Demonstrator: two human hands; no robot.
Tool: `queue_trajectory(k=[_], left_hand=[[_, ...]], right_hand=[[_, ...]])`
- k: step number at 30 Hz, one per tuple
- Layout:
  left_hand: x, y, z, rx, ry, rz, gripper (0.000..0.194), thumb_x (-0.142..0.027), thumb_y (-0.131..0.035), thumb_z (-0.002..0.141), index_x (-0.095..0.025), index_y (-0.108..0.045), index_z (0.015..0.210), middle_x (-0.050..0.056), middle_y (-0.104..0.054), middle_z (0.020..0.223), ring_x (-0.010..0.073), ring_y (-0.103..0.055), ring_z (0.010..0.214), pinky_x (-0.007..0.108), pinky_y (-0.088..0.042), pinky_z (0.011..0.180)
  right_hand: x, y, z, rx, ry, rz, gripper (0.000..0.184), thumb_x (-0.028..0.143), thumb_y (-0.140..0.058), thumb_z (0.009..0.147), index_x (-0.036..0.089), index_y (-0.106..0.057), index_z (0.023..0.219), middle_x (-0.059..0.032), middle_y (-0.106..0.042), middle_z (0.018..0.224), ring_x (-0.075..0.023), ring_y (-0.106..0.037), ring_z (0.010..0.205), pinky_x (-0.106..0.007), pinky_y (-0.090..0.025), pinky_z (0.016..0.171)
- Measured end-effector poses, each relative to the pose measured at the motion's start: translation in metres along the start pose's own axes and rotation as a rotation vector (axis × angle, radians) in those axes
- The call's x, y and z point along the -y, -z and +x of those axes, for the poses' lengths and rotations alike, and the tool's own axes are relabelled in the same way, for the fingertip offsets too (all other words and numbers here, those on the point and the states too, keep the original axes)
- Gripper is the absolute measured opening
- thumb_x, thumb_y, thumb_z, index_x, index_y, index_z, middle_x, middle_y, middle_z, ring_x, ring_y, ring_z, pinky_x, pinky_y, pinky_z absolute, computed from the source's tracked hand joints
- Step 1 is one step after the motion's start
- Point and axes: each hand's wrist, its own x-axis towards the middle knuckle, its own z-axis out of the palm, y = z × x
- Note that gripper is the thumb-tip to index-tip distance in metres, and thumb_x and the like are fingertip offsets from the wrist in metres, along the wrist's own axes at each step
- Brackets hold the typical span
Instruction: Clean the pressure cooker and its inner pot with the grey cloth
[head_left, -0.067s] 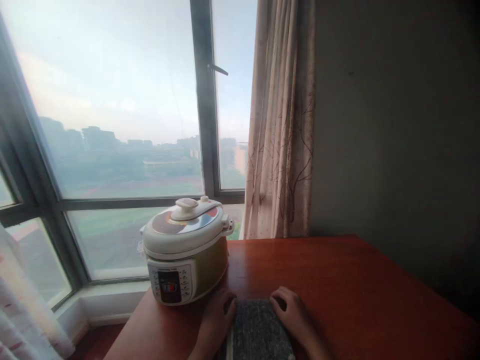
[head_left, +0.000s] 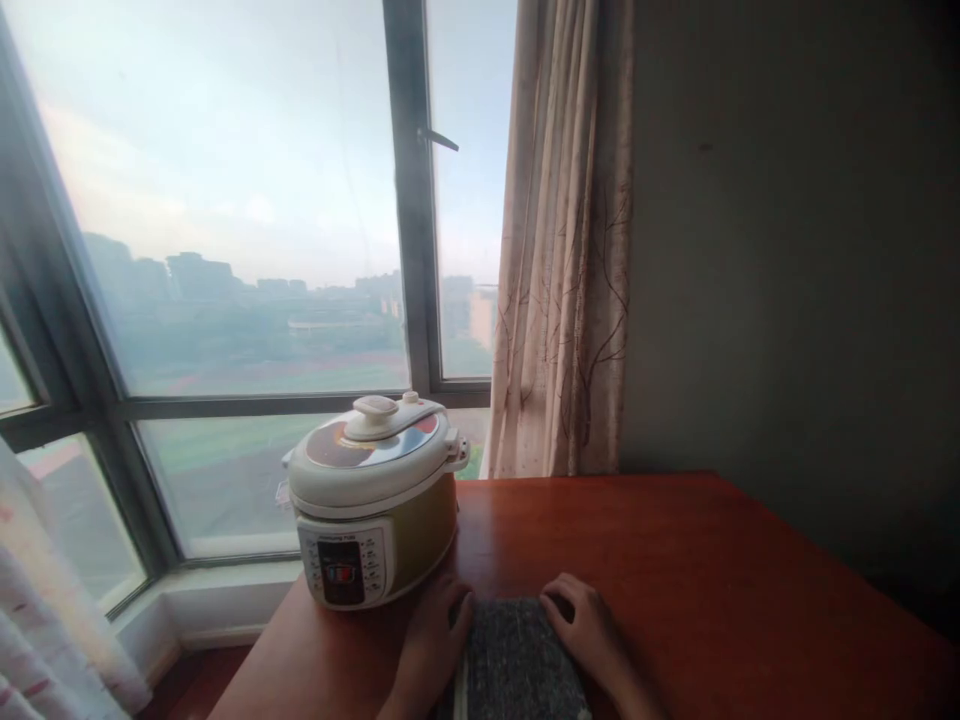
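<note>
A flat, dark grey thing with a woven-looking surface, which looks like a cloth-covered book, lies on the table at the bottom of the view. A pale strip runs down its left side, and its near end is cut off by the frame. My left hand is at its far left corner, fingers curled and thumb closed against it. At the far right corner, my right hand pinches the edge in the same way. Just beyond my left hand stands a white and olive-green electric pressure cooker, its lid on.
The reddish-brown wooden table stretches to the right and back. Behind the cooker is a large window with a dark frame. A beige curtain hangs beside it, and a pale curtain hangs at lower left.
</note>
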Motion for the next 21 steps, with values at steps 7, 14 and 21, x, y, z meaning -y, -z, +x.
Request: queue_trajectory(k=[7,14,21], left_hand=[[-0.014,0.006,-0.007,-0.051,-0.158,-0.038,0.029,-0.038,-0.047,0.098,-0.024,-0.072,0.098,0.011,-0.068,0.111,0.0253,-0.064,0.108,0.036,-0.051,0.094],[-0.064,0.080,-0.007,-0.322,-0.430,-0.027,0.021,-0.027,-0.056,0.091,-0.025,-0.075,0.100,0.011,-0.073,0.107,0.0256,-0.066,0.101,0.035,-0.054,0.085],[-0.043,0.234,0.071,-1.198,-0.003,-0.004,0.024,-0.019,-0.056,0.081,-0.015,-0.074,0.097,0.005,-0.071,0.095,0.0216,-0.065,0.087,0.036,-0.053,0.085]], right_hand=[[-0.002,0.003,0.005,-0.037,-0.063,0.222,0.041,0.057,-0.058,0.086,0.021,-0.074,0.079,-0.0082,-0.073,0.086,-0.0254,-0.067,0.086,-0.033,-0.047,0.079],[0.001,0.016,0.031,-0.139,-0.198,0.496,0.070,0.085,-0.057,0.067,0.017,-0.073,0.073,-0.0096,-0.071,0.069,-0.0256,-0.065,0.067,-0.034,-0.048,0.063],[0.067,0.012,0.101,-0.101,-0.142,0.612,0.069,0.080,-0.053,0.072,0.016,-0.070,0.091,-0.0064,-0.069,0.065,-0.0171,-0.057,0.053,-0.026,-0.038,0.047]])
